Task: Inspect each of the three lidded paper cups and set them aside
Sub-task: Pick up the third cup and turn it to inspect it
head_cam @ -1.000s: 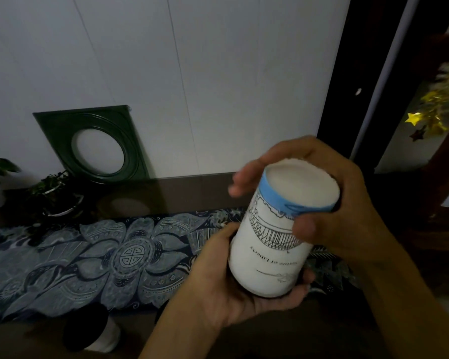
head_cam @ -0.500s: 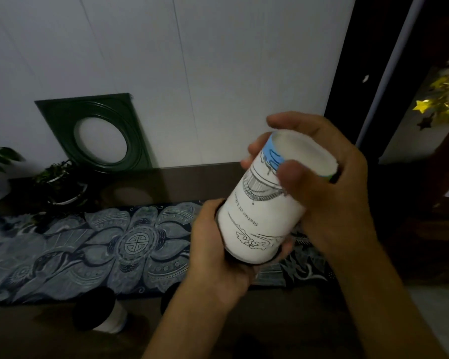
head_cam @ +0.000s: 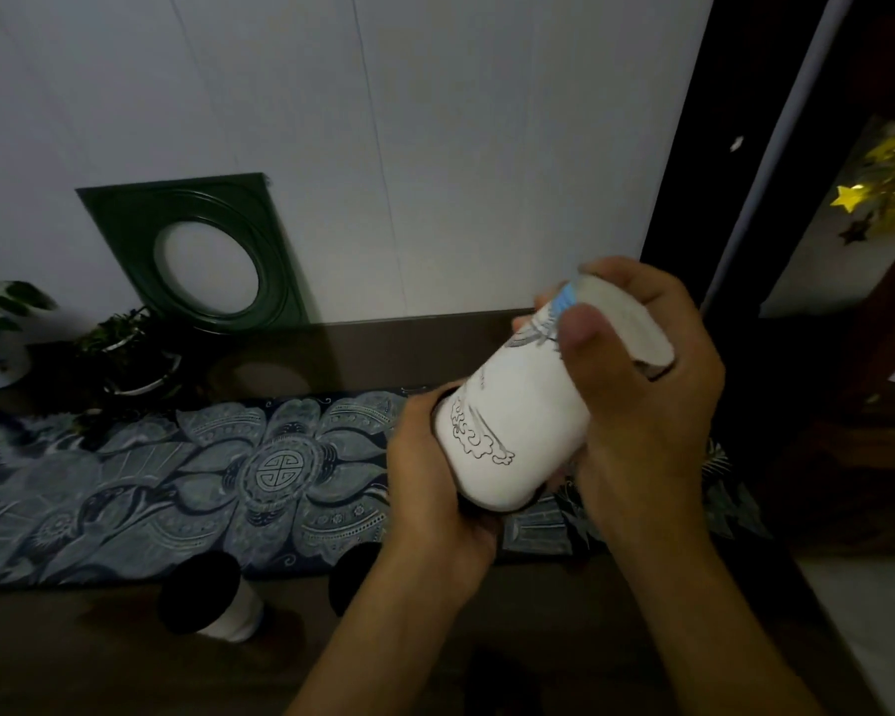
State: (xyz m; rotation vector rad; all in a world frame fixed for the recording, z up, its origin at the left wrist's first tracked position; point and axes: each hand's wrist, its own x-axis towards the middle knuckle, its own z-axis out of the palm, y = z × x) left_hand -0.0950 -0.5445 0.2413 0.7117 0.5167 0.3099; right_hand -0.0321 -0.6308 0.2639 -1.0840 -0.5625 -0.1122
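Both hands cover the tilted cup's lid end.

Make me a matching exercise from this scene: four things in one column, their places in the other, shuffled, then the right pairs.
Things
1. held cup
2. black-lidded cup
3. green frame
4. potted plant

Places
A. leaning on the white wall
B. standing on the table near the front edge, left of the forearms
C. between both hands, tilted, base uppermost
D. at the back left of the table, before the frame's lower corner

Pairs: 1-C, 2-B, 3-A, 4-D
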